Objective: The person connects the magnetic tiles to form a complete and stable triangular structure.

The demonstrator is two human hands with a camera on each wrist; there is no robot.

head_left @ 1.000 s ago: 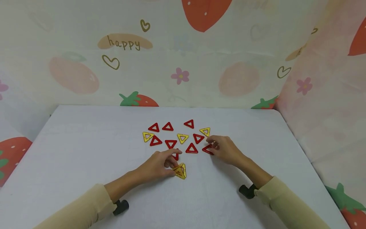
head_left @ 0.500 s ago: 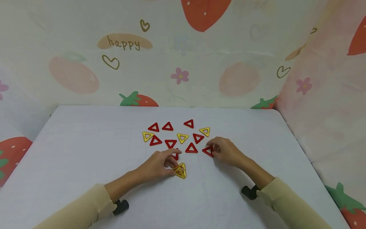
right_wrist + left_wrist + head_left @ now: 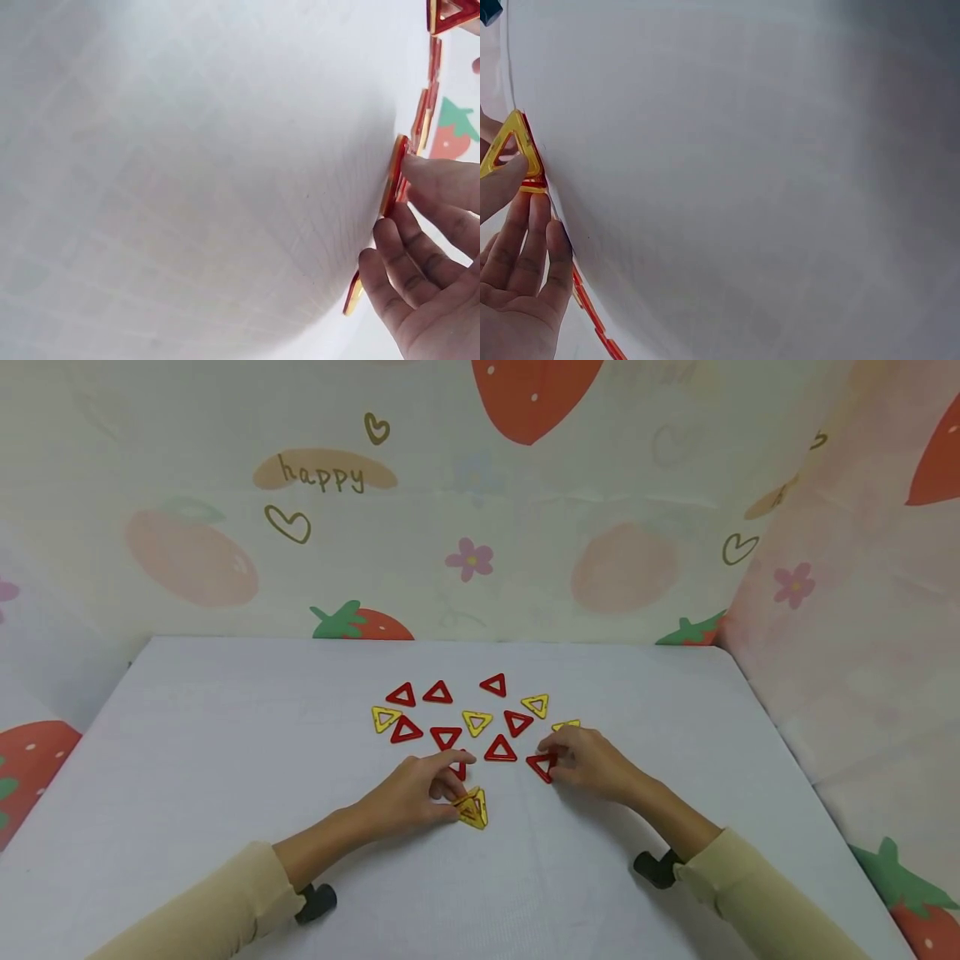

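Note:
In the head view my left hand point(image 3: 416, 789) pinches a small upright shape of yellow triangle tiles point(image 3: 474, 808) near the middle of the table. The left wrist view shows the thumb over the yellow triangle's face point(image 3: 532, 154), with fingertips at its lower edge and a red edge behind it. To the right, my right hand point(image 3: 592, 764) holds a red triangle tile point(image 3: 537, 767) low over the table. Thumb and forefinger grip that red tile point(image 3: 393, 176) in the right wrist view, the other fingers spread below. A yellow triangle tile point(image 3: 567, 724) is partly hidden behind the right hand.
Beyond the hands, loose red triangle tiles point(image 3: 500, 749) and yellow ones point(image 3: 477, 722) lie flat on the white table point(image 3: 225, 735). One red tile point(image 3: 460, 770) is partly covered by the left fingers. A patterned cloth point(image 3: 525, 543) hangs behind the table.
The right hand has shifted the red triangle tile slightly toward the person, and a yellow tile now shows behind that hand. The left hand and its yellow shape have stayed in place.

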